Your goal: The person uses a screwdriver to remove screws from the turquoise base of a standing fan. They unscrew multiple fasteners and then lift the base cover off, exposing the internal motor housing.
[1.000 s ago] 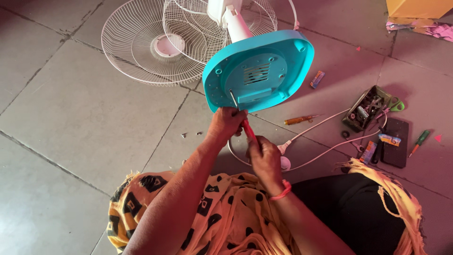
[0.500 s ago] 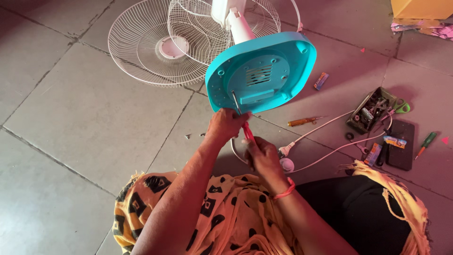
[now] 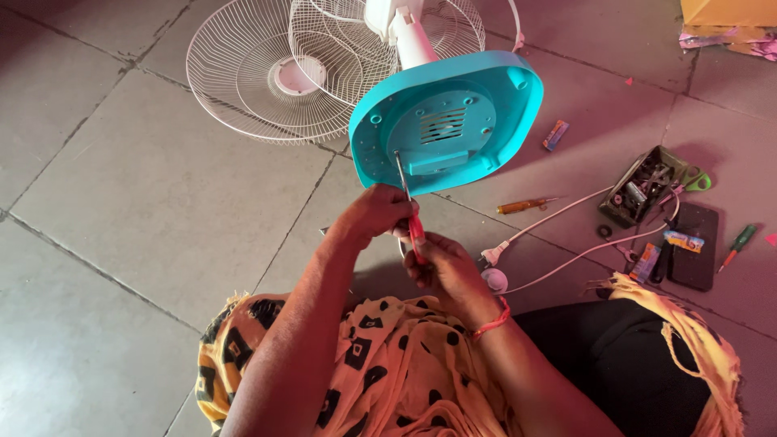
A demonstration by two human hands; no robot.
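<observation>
Down on the tiled floor (image 3: 146, 202) we sit with a fan tipped over in front of us, its turquoise base (image 3: 447, 121) turned so the underside faces us. Our left hand (image 3: 374, 214) is wrapped around the metal shaft of a screwdriver (image 3: 409, 212), fingers (image 3: 394, 212) curled tight just below the base. Our right hand (image 3: 447, 271) is closed on the red handle lower down, fingers clenched about it, with an orange band at the wrist. The tip of the screwdriver sits at a hole near the lower left edge of the underside, beside a raised rectangular cover and a small vent grille.

Beyond the base the white stem runs up to the fan head, and two white wire guards (image 3: 267, 77) lie overlapping on the floor behind it. A white cable (image 3: 566, 251) loops across the tiles to our right, with a white plug (image 3: 490, 256) just beside our right hand. Further right we see an orange-handled screwdriver (image 3: 522, 205) lying flat, an open box of small parts (image 3: 643, 184), a dark phone (image 3: 693, 247) and a green-handled screwdriver (image 3: 738, 245). A small orange and blue packet (image 3: 555, 134) lies near the right edge of the base. Orange cloth with black squares covers our lap.
</observation>
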